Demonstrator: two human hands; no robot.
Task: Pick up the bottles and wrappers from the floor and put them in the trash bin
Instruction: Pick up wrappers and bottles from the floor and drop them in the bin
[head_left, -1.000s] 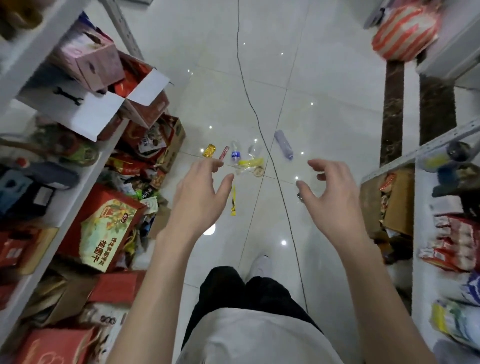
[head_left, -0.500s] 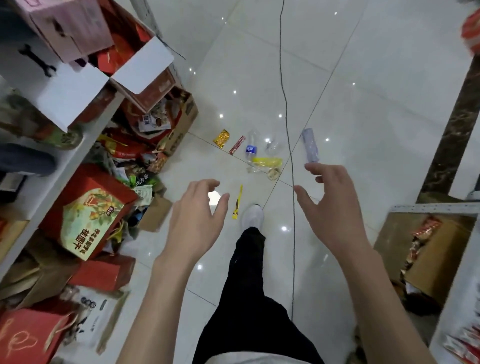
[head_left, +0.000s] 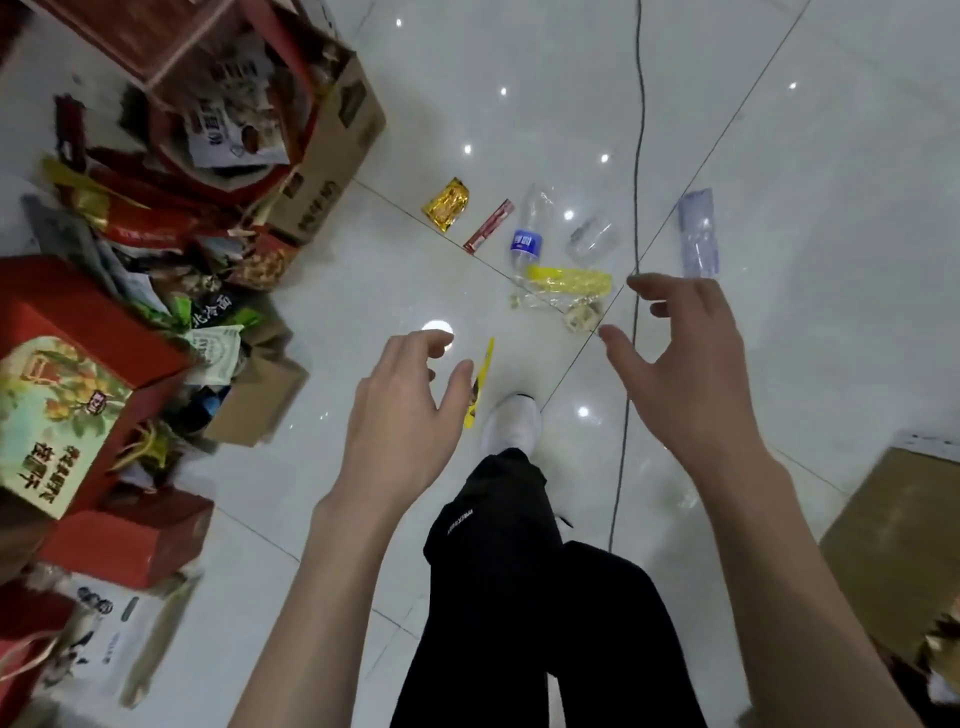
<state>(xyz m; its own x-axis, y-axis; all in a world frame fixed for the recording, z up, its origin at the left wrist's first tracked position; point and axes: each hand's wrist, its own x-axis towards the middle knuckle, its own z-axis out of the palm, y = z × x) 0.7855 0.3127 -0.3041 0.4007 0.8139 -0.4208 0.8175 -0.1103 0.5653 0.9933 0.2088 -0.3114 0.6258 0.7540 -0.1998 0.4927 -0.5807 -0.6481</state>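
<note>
The narrow yellow wrapper (head_left: 485, 364) lies at frame centre, just right of the left hand (head_left: 400, 410), long axis near-vertical; right hand (head_left: 685, 374) farther; both loosely spread, holding nothing.

Open tile (head_left: 545, 78) toward 12 o'clock; boxes (head_left: 332, 171) crowding 9 to 11 o'clock; cable (head_left: 638, 156) (thin, dark) running 12 to 6.

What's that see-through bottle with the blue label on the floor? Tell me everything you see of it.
The bottle is clear plastic, seemingly empty, with a blue band label whose white print I cannot read. It lies on its side on the glossy white floor, between a red strip wrapper and a crumpled clear plastic piece. Its near end meets the yellow wrapper. The left hand and right hand hover apart from it.
</note>
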